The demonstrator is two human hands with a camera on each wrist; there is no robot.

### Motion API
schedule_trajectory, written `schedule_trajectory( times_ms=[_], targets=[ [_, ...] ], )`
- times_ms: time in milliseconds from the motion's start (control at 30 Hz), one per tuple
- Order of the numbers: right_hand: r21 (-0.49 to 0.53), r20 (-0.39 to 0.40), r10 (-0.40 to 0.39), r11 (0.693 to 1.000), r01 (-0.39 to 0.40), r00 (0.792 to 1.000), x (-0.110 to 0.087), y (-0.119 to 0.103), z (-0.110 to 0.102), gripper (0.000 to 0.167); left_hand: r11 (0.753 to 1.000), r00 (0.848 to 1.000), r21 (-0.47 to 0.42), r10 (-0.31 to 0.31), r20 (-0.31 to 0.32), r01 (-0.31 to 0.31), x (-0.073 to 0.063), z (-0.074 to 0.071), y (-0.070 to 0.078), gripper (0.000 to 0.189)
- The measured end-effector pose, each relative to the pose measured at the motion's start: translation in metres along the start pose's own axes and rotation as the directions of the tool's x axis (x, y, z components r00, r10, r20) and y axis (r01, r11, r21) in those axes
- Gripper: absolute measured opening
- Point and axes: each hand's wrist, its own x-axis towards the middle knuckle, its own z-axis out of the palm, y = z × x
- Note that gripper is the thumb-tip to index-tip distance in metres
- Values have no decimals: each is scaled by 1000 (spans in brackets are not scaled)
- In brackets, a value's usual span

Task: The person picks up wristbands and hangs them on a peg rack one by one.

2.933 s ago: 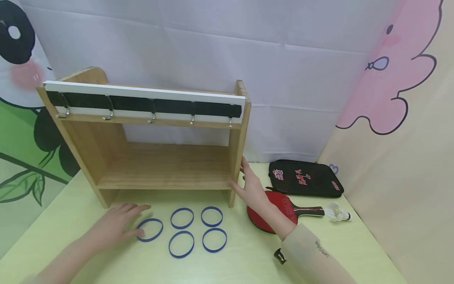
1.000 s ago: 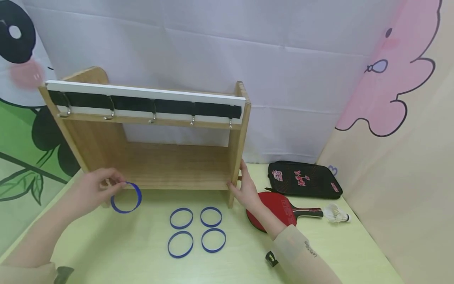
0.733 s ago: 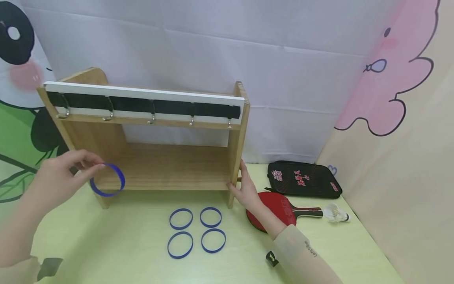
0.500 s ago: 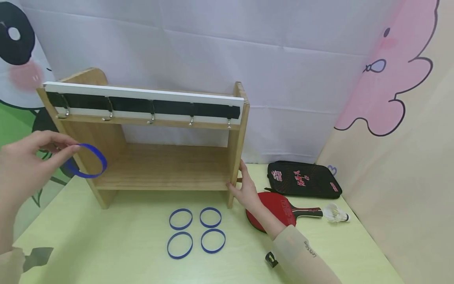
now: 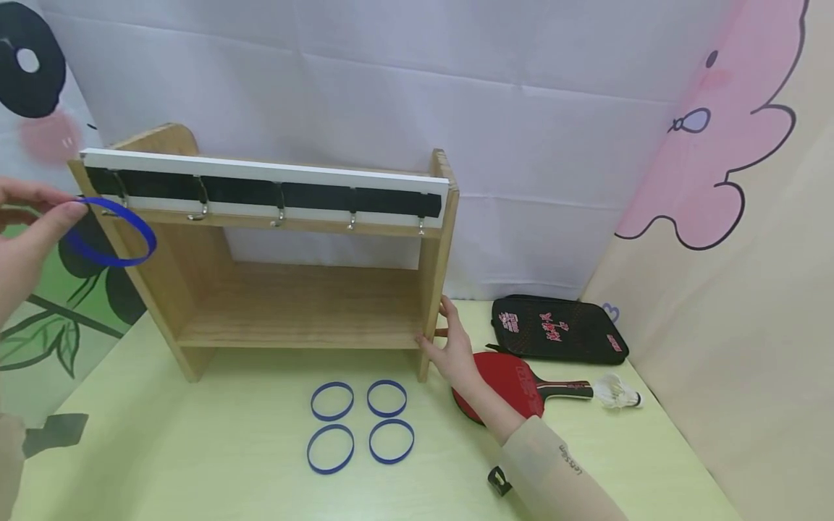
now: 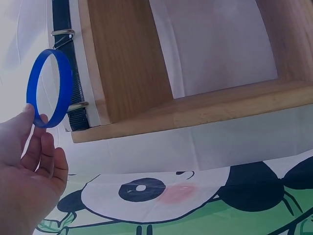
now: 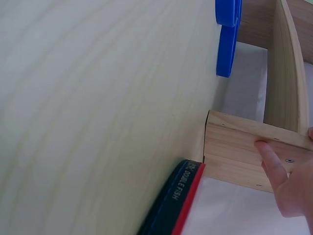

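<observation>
At the far left of the head view, my left hand (image 5: 26, 242) pinches a blue ring (image 5: 111, 260) between thumb and fingers, raised beside the leftmost hook. In the left wrist view the ring (image 6: 66, 93) stands upright from the fingertips, overlapping the strip of hooks (image 6: 78, 105); whether it touches a hook I cannot tell. Those metal hooks sit on a black and white strip (image 5: 319, 195) along the top front of a wooden shelf (image 5: 300, 307). My right hand (image 5: 458, 358) rests on the shelf's right side panel, thumb at its front edge. Several blue rings (image 5: 352, 438) lie on the table.
Right of the shelf lie a red table tennis paddle (image 5: 498, 373), a black case (image 5: 560, 329) and a shuttlecock (image 5: 617, 392). A small black object (image 5: 499, 480) is beside the right sleeve. White cloth (image 5: 541, 166) hangs behind the shelf.
My left hand has picked one ring up off the table and carried it up and left, to the height of the hooks. The right hand has stayed at the shelf's side panel.
</observation>
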Motion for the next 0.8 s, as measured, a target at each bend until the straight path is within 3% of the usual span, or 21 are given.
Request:
schedule_trajectory(
  times_ms=[133, 233, 433, 600, 800],
  targets=[
    [1, 3, 5, 1000, -5, 1000, 0, 1, 0, 79, 995, 995, -31, -99, -31, 98, 9, 3, -5, 22],
    [-3, 4, 13, 1000, -13, 1000, 1, 1, 0, 80, 988, 988, -48, -151, -20, 150, 10, 6, -8, 24],
    [-6, 4, 15, 1000, -15, 1000, 1, 0, 2, 80, 985, 988, -81, -150, 21, 152, 8, 7, -16, 24],
    [-10, 3, 12, 1000, -12, 1000, 1, 0, 1, 80, 985, 985, -21, -170, 27, 171, 6, 7, -22, 22],
    [-13, -3, 4, 1000, -4, 1000, 1, 1, 2, 80, 982, 983, 70, -178, 49, 175, 0, 8, -17, 20]
  ],
)
